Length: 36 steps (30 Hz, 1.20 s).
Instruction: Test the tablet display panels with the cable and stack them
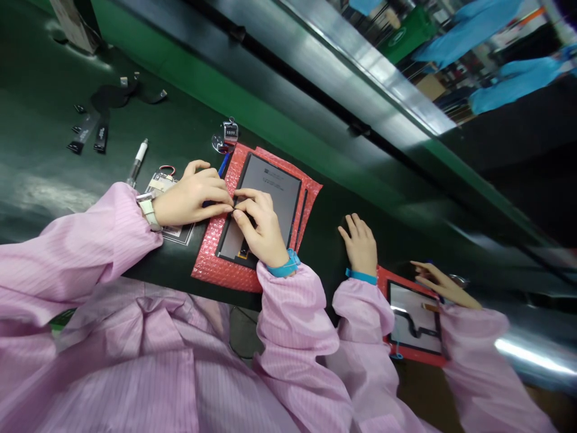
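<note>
A grey display panel [271,180] with a dark border lies on red bubble wrap [211,252]. My left hand [196,195] reaches over the panel's left edge, its thumb and index finger pinched together. My right hand [262,231] meets it there, fingertips also closed in a pinch and the hand covering part of the panel. Between the fingertips is a tiny dark bit, too small to name. A flat ribbon connector [244,249] shows near the panel's lower edge. Under my left wrist is a small circuit board [183,233] with red and black wires.
A tally counter [230,131] stands behind the wrap, near a blue pen-like object [224,163]. Left lie a white-capped pen [137,161] and several black flex cables [103,114]. On the right, a co-worker's hands [362,245] are near another panel [415,316]. A green ledge [189,90] runs behind.
</note>
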{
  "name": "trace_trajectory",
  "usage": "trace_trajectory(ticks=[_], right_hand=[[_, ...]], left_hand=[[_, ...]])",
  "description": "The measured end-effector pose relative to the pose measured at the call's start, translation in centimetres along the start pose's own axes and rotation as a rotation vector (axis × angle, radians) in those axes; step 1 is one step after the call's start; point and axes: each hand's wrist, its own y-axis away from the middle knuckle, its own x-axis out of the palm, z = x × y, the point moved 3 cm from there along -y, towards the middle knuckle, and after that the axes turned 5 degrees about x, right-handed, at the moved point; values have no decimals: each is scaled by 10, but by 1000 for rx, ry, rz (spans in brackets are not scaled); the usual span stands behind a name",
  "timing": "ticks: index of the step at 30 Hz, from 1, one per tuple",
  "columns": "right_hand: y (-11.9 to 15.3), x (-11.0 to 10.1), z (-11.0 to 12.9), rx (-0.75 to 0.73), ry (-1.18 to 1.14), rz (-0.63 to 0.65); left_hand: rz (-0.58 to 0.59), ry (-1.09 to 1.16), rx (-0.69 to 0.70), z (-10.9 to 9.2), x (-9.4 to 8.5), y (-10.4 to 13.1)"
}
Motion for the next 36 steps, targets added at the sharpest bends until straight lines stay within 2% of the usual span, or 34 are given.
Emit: trace_trajectory(ticks=[9,12,14,16,18,19,20,23,26,28,29,31,32,33,34,36], right_hand=[[5,5,3,-59,46,-118],[7,6,3,-111,22,-165],[7,5,1,-106,-5,-197],[8,4,-4,-73,-39,-220],[9,3,-7,-38,-68,-241],[9,4,-7,-21,-77,-251],[8,6,-7,-6,-81,-259],[5,14,-2,37,-75,-284],[9,3,-6,50,-51,-298],[23,-26,-24,36,-33,-276],[33,-45,-37,19,-26,-246],[55,-87,-68,29,-27,-275],[64,-100,-78,-9,-18,-239],[71,-109,-84,-26,-16,-304],[72,-109,-86,-3,-14,-354],[62,-85,-70,15,-12,-357]], left_hand=[[-20,8,-38,-5,6,0],[-53,-59,-19,-6,0,-2],[-121,-113,-50,-9,-12,-2],[-265,-171,-120,-16,-27,4],[-376,-251,-199,-28,-37,18],[-383,-303,-237,-35,-37,28],[-338,-356,-276,-42,-33,39],[-101,-507,-371,-58,-10,74],[8,-564,-382,-64,10,99],[23,-582,-370,-64,16,104],[34,-592,-364,-63,17,105],[53,-612,-359,-62,17,104],[61,-617,-362,-61,16,103],[65,-617,-368,-61,16,103],[65,-611,-375,-60,15,103],[58,-581,-391,-59,15,103]])
